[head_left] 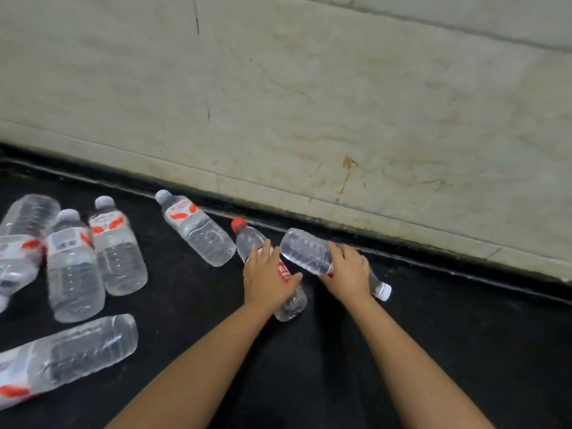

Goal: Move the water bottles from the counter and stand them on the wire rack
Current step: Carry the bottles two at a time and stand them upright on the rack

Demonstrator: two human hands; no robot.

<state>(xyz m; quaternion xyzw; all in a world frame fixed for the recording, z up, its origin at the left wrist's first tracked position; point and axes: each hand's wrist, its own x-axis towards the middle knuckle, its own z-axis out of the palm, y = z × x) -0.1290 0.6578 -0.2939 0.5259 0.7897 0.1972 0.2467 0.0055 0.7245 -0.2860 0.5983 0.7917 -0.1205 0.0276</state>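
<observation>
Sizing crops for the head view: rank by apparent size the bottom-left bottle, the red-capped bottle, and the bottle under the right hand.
1. Bottom-left bottle, though nearness inflates it.
2–3. Red-capped bottle and bottle under the right hand: look alike, partly covered, unranked.

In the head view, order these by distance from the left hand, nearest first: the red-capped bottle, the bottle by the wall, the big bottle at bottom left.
1. red-capped bottle, under the left hand.
2. bottle by the wall, to its left.
3. big bottle at bottom left, farthest.
</observation>
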